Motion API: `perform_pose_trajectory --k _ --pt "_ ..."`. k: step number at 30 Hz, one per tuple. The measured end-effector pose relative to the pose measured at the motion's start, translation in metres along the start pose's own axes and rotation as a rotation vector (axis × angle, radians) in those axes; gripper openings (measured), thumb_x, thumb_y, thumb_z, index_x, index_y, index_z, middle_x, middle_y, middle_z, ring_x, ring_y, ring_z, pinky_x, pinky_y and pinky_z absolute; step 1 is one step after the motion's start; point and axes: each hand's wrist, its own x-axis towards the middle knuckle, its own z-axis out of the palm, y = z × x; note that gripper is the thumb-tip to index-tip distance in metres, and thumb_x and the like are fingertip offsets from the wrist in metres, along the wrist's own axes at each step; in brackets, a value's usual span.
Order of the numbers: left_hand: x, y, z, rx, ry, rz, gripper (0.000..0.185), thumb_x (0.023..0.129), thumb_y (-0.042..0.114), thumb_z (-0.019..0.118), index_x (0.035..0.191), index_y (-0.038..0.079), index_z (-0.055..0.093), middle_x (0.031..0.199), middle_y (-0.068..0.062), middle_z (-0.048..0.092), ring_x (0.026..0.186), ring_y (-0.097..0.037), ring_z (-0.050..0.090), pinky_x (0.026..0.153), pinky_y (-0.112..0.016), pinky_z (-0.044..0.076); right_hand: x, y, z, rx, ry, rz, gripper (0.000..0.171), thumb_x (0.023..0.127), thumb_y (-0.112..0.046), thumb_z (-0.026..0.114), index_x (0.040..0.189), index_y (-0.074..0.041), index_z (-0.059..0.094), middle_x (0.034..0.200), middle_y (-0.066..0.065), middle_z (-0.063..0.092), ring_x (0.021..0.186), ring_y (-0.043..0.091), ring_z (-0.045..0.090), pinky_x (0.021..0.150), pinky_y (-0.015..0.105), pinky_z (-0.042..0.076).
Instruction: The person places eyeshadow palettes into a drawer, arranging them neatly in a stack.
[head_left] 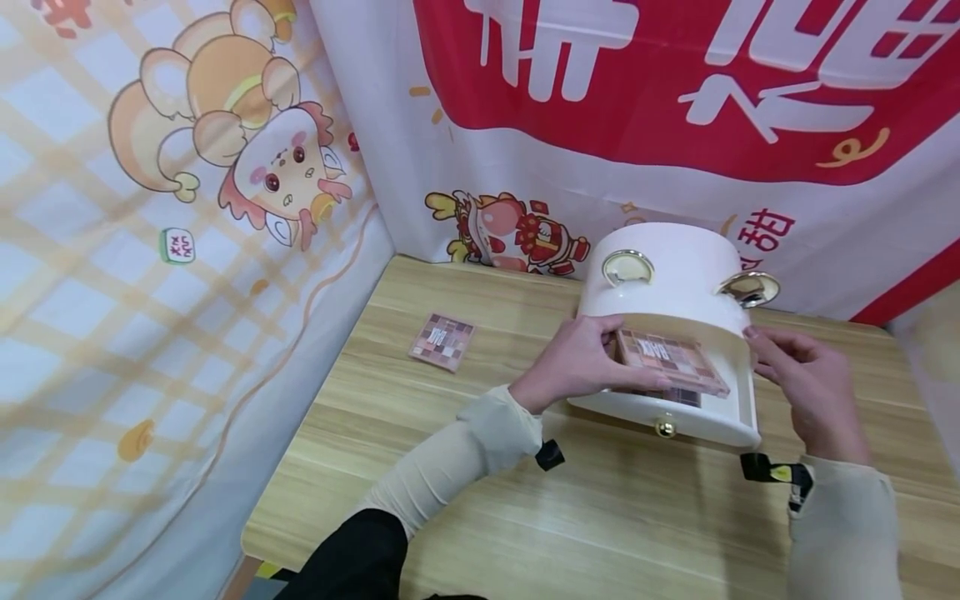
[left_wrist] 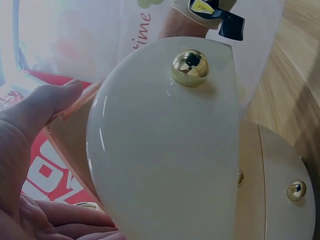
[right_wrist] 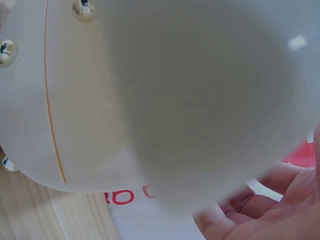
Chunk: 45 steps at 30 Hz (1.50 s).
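The light wooden table [head_left: 525, 517] carries a round white storage box with gold ring handles [head_left: 675, 275], its curved white drawer with a gold ball knob [head_left: 663, 427] pulled open toward you. Your left hand [head_left: 573, 360] pinches the checkered eyeshadow palette [head_left: 671, 360] by its left edge, over the open drawer. Your right hand [head_left: 806, 379] touches the drawer's right rim, fingers loosely bent, holding nothing. A second checkered palette [head_left: 442, 341] lies flat, well apart on the left.

The white drawer [head_left: 675, 417] hides the palette's [head_left: 670, 360] lower edge; the right wrist view is blurred.
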Motion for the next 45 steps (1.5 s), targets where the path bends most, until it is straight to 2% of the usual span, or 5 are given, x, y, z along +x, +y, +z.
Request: perform_pose_trajectory --k 14,21,34,38,45 --pt "0.006 0.001 0.002 0.167 -0.054 -0.021 0.065 0.07 0.058 0.087 0.112 0.015 0.063 0.097 0.009 0.064 0.087 -0.007 0.06 0.073 -0.018 0.051 0.0 0.0 0.002 -0.045 0.017 0.01 0.028 0.086 -0.04 0.079 0.104 -0.022 0.069 0.103 -0.004 0.059 0.086 0.008 0.059 0.065 0.015 0.056" --pt "0.007 0.002 0.001 0.241 -0.092 -0.008 0.101 0.073 0.056 0.085 0.149 0.002 0.046 0.135 -0.004 0.061 0.11 -0.006 0.056 0.093 -0.016 0.046 0.0 0.0 0.002 -0.08 0.017 0.025 0.039 0.086 -0.043 0.078 0.112 -0.017 0.064 0.105 -0.006 0.057 0.09 0.009 0.057 0.065 0.014 0.056" --pt "0.007 0.004 0.005 0.317 -0.116 -0.039 0.099 0.08 0.062 0.076 0.155 0.008 0.039 0.155 -0.001 0.043 0.139 -0.009 0.04 0.11 -0.02 0.035 0.0 0.0 0.002 -0.044 -0.002 0.032 0.043 0.086 -0.042 0.079 0.115 -0.015 0.064 0.107 -0.004 0.057 0.088 0.008 0.059 0.066 0.015 0.056" --pt "0.005 0.006 0.004 0.311 -0.104 -0.044 0.095 0.081 0.06 0.077 0.153 0.009 0.041 0.153 0.0 0.046 0.134 -0.008 0.044 0.109 -0.019 0.037 -0.001 0.001 0.002 -0.04 -0.004 0.024 0.041 0.086 -0.041 0.079 0.114 -0.015 0.064 0.106 -0.005 0.057 0.089 0.008 0.058 0.066 0.014 0.056" --pt "-0.002 0.005 -0.009 0.146 -0.039 -0.032 0.075 0.083 0.052 0.08 0.143 0.012 0.057 0.13 -0.001 0.066 0.08 -0.007 0.061 0.086 -0.018 0.052 0.0 0.0 0.002 -0.065 0.005 0.032 0.04 0.086 -0.043 0.078 0.113 -0.017 0.065 0.106 -0.005 0.057 0.088 0.007 0.058 0.066 0.014 0.056"
